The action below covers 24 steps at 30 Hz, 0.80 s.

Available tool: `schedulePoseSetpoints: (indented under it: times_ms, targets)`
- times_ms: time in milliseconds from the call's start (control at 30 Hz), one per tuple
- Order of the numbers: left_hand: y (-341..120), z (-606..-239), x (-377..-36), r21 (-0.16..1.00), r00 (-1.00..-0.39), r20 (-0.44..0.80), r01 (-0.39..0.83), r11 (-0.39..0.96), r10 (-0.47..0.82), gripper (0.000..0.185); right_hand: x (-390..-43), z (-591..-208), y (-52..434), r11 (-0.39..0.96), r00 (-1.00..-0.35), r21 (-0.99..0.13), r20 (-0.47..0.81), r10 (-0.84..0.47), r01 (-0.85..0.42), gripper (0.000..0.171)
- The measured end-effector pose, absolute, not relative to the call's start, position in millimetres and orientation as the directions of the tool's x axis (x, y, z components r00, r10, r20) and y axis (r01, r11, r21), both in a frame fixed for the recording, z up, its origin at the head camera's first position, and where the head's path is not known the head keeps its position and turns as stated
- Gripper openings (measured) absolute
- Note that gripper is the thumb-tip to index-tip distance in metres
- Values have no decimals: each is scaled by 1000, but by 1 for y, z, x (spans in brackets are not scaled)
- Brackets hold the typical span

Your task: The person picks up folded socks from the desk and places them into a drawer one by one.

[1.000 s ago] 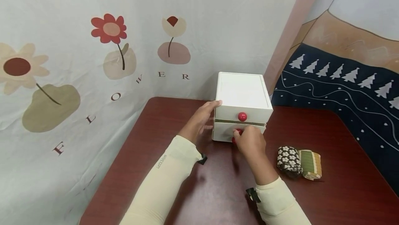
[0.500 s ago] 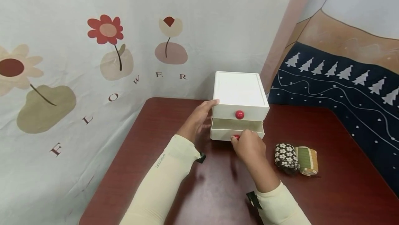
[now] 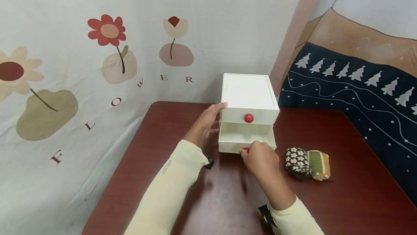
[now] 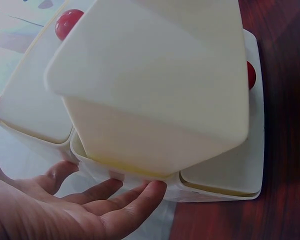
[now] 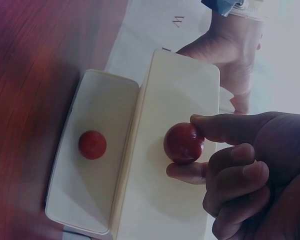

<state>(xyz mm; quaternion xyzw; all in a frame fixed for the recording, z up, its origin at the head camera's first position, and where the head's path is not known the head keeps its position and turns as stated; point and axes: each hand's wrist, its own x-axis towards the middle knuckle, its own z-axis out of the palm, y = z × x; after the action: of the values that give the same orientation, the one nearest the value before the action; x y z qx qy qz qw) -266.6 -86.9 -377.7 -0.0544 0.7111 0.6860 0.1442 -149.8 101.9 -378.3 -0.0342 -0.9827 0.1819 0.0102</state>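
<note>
Right hand [image 3: 260, 159] has a pinch grip on the lower red knob [image 5: 184, 143], thumb and forefinger closed around it, other fingers curled underneath. That knob sits on the front of the bottom drawer [image 3: 245, 140] of the little white drawer box [image 3: 248, 95], which is my landmark for everything here. A second ago the drawer was barely cracked; now it's slid out toward me enough that I can look down into it, so the pull is working and the box itself hasn't budged. Inside looks bare as far as I can tell, though my hand hides the front edge.

Left hand [image 3: 206, 125] is flat against the left side of the box, fingers straight, just bracing it, not wrapped around anything. The upper red knob [image 3: 248, 118] is right above my grip on the top drawer, which is shut.

To the right of the box, near the open drawer, two rolled cloth bundles lie touching on the bench [image 3: 182, 198]: the dark flowered roll [image 3: 297, 161] closer to my grip, the green striped roll [image 3: 320, 164] beyond it.
</note>
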Motion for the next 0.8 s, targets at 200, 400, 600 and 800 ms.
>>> schedulePoseSetpoints:
  times_ms: [200, 400, 600, 800]
  targets:
    - [-87, -376, -267, 956, -950, -291, -287, 52, 114, 78, -146, -379, 104, 937, -998, -343, 12, 69, 60, 54]
    - [-86, -376, -267, 956, -951, -291, -287, 57, 107, 77, -142, -380, 105, 939, -998, -340, 14, 64, 56, 53]
    - [-85, -377, -268, 956, -952, -293, -289, 55, 94, 75, -139, -380, 105, 939, -998, -339, 7, 62, 56, 51]
    - [-84, -377, -268, 957, -953, -290, -286, 53, 88, 76, -137, -381, 106, 937, -998, -345, 8, 66, 59, 53]
